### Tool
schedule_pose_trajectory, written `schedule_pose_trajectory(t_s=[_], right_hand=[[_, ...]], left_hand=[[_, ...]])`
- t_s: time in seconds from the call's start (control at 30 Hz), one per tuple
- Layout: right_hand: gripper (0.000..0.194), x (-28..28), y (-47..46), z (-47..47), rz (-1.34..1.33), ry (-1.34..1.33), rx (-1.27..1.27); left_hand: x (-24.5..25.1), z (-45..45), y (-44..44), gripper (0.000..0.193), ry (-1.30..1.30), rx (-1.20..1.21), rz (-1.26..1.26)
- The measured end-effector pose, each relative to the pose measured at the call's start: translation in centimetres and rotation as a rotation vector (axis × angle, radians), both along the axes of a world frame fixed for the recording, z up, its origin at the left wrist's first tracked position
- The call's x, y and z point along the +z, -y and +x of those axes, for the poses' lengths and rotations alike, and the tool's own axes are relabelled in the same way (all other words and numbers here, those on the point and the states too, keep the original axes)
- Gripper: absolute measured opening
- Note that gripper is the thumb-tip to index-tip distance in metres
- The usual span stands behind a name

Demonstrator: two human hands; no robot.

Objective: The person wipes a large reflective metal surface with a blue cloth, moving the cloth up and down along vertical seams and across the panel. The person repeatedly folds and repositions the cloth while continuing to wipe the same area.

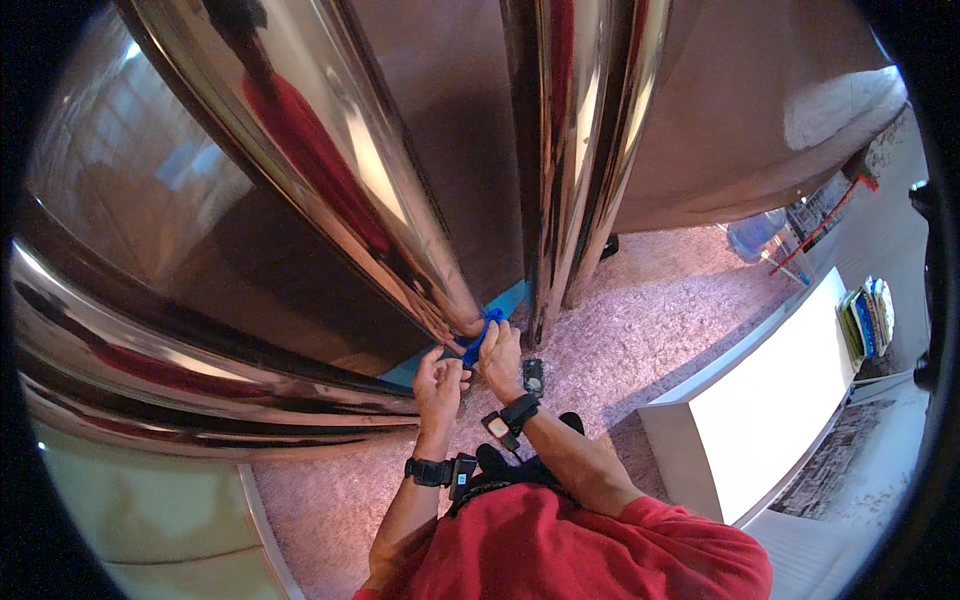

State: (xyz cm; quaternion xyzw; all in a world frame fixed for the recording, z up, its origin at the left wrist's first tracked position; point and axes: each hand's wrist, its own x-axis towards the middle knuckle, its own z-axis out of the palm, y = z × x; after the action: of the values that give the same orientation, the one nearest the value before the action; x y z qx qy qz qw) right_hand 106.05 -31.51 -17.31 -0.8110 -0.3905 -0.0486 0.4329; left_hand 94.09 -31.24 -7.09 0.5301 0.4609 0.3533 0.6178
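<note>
My right hand [500, 360] grips a crumpled blue cloth [475, 346] against the lower end of a tall, glossy bronze-coloured column [360, 157]. Just left of the cloth, my left hand [439, 381] has its thumb raised and its fingers loosely curled, with nothing visible between them. The column mirrors a figure in red. Another group of shiny vertical columns [592, 150] rises to the right, and curved glossy bands [187, 375] run along the left. A brown reflective panel [465, 112] lies between the columns, with a blue strip [516, 296] at its foot.
A small dark device [533, 377] lies on the pinkish shaggy carpet [645, 322] beside my right wrist. To the right stand a white table or bench [772, 405], a stack of folded cloths or books [866, 319] and a red stick [821, 225]. A pale panel [165, 510] borders the lower left.
</note>
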Motion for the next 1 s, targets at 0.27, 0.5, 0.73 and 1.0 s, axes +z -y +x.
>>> schedule_pose_trajectory(t_s=[0.27,0.5,0.73,1.0], right_hand=[[0.03,11.7,0.5,3.2,0.48,-0.671,0.093],[0.03,20.3,4.2,11.3,0.945,-0.809,0.01],[0.025,25.4,3.5,19.2,1.047,-0.632,0.054],[0.033,18.2,-0.8,22.0,0.445,-0.102,-0.042]], left_hand=[[-1.1,2.5,1.3,0.015,0.107,-0.092,-0.004],[0.8,4.5,2.7,0.013,0.193,-0.071,0.029],[0.3,6.9,4.1,0.017,0.131,-0.076,0.037],[-0.5,8.9,6.3,0.016,0.185,0.029,-0.019]])
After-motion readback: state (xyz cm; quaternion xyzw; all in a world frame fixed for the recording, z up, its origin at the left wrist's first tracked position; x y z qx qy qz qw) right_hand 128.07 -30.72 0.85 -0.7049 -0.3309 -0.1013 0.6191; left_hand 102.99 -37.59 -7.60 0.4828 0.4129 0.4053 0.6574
